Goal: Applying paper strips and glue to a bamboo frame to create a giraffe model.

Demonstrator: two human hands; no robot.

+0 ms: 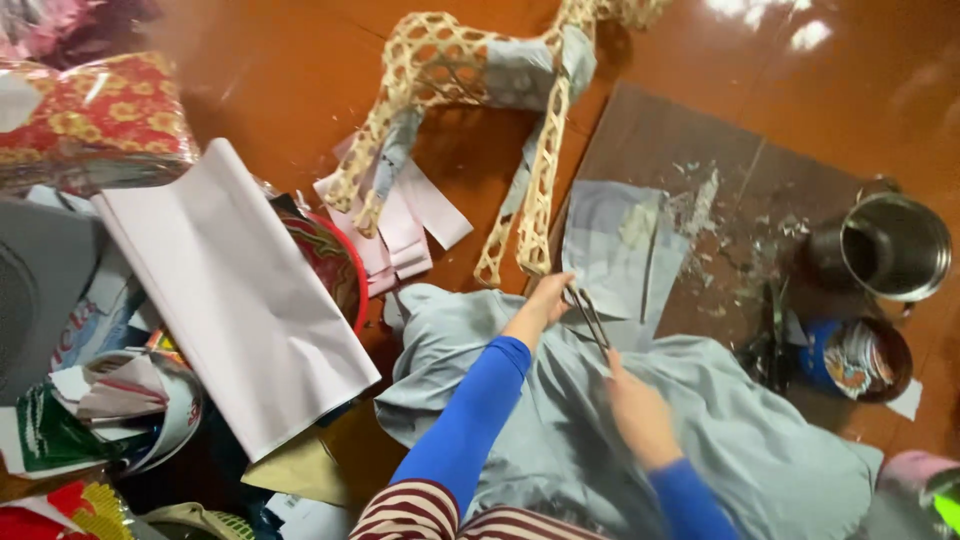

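Observation:
My left hand (545, 302) reaches forward in a blue sleeve and rests on a large sheet of grey-blue paper (700, 440), close to the foot of a woven bamboo animal frame (470, 70). A pair of dark scissors (592, 318) lies between my hands; the left fingers touch its upper end. My right hand (638, 412), blurred, rests on the same sheet just below the scissors, fingers curled. Which hand grips the scissors is unclear. The frame is partly covered with grey paper.
A large white paper sheet (235, 300) lies at the left over clutter. Pale paper strips (405, 225) sit under the frame. A cardboard board (700, 200) with glue smears, a metal pot (893, 247) and a round tin (858, 360) stand at the right.

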